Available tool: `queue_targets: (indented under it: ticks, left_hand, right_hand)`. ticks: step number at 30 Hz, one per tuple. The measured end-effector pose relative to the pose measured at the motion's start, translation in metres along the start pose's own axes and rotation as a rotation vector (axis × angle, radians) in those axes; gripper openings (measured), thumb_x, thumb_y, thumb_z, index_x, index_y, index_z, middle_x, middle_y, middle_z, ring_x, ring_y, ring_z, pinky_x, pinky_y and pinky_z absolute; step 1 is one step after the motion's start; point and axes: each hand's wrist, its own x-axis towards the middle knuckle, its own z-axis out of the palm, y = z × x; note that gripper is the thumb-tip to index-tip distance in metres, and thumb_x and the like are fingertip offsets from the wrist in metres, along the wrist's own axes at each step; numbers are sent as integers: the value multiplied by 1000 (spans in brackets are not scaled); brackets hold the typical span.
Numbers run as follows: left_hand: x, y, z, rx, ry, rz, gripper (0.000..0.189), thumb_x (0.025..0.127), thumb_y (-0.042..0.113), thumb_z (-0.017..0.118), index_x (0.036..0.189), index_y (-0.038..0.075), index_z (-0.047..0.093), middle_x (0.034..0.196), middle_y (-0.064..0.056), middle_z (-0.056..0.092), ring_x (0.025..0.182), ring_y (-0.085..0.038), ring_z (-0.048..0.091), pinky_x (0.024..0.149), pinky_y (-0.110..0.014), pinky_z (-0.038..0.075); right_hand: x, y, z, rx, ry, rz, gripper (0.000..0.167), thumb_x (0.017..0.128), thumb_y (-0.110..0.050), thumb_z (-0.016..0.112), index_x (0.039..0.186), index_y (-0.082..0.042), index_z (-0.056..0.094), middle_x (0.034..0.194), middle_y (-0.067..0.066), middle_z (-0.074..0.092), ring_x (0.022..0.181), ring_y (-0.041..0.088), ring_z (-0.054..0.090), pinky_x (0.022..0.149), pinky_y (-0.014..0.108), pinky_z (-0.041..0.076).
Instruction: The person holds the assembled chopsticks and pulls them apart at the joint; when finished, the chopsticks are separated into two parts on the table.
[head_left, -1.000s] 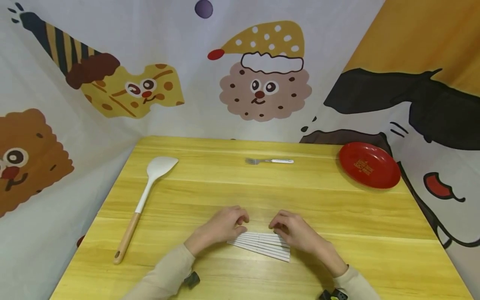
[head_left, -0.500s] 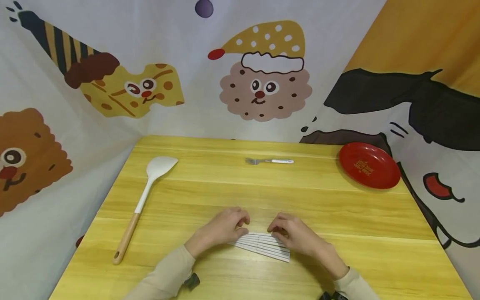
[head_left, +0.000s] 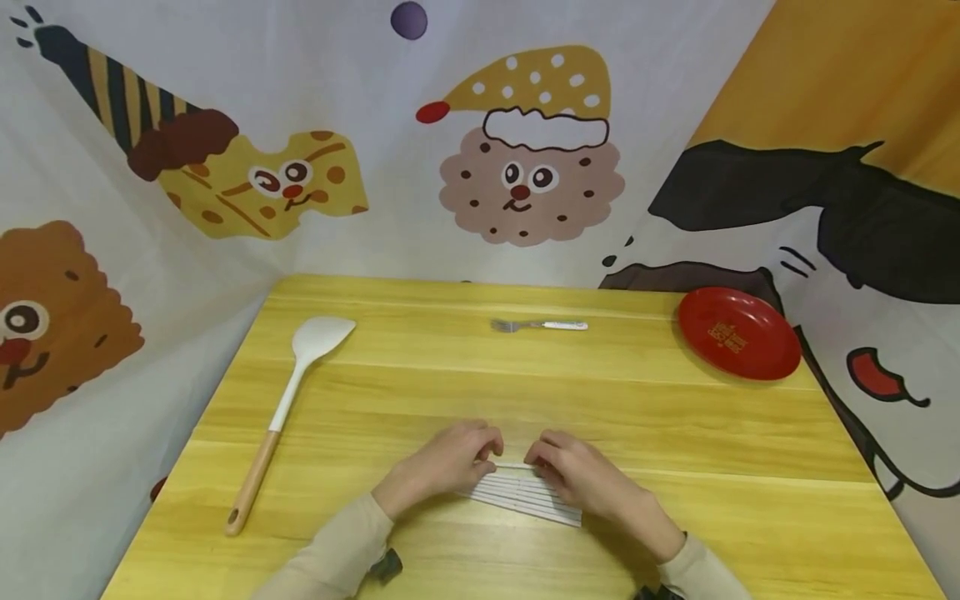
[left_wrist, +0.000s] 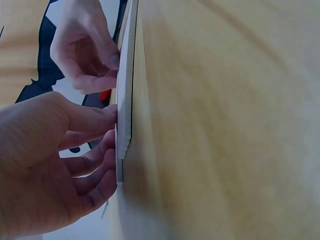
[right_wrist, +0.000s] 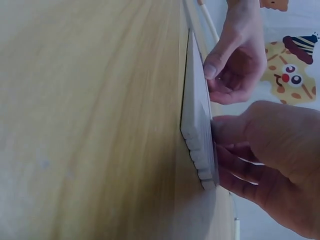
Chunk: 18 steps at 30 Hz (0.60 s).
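A white slatted piece (head_left: 522,493), its narrow strips fanned out, lies flat on the table in front of the person. At its far edge the left hand (head_left: 454,457) pinches the outermost strip between thumb and fingers, on the left. The right hand (head_left: 582,472) pinches the same edge further right. Between the hands a short stretch of that strip (head_left: 513,466) shows, slightly apart from the others. In the left wrist view the slatted piece (left_wrist: 127,90) appears edge-on, its ends stepped. The right wrist view shows several strip ends (right_wrist: 197,157) beside the right fingers.
A white spatula (head_left: 318,337) with a wooden handle lies at the left of the wooden table (head_left: 420,379). A fork (head_left: 540,326) with a white handle lies at the back. A red plate (head_left: 738,333) sits at the back right corner. A printed cloth (head_left: 405,167) hangs behind.
The right hand has moved slightly left, closer to the left hand. The far strip now stands out from the other strips between the hands.
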Motion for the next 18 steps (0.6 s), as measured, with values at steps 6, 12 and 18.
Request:
queue_targets:
  ticks: [6, 12, 18]
  left_hand:
    - [0, 3, -10, -21, -2, 22, 10, 97, 16, 68, 106, 12, 69, 87, 6, 56, 73, -3, 47, 64, -17, 44]
    - [7, 13, -31, -17, 73, 85, 10, 101, 13, 62, 106, 9, 69, 91, 3, 56, 74, -5, 48, 64, -17, 46]
    - [16, 22, -44, -16, 189, 150, 7, 102, 6, 58, 102, 4, 64, 92, -2, 62, 75, -7, 50, 67, -17, 49]
  right_hand:
    - [6, 2, -9, -18, 34, -5, 19, 87, 7, 72, 99, -7, 71, 96, 1, 64, 88, 11, 61, 75, 24, 57]
    - [22, 2, -34, -24, 89, 3, 20, 88, 10, 70, 98, -7, 71, 97, 2, 62, 88, 12, 59, 71, 24, 55]
    - [39, 4, -51, -46, 159, 9, 16, 89, 7, 70, 97, -6, 69, 95, 2, 62, 86, 13, 57, 71, 26, 53]
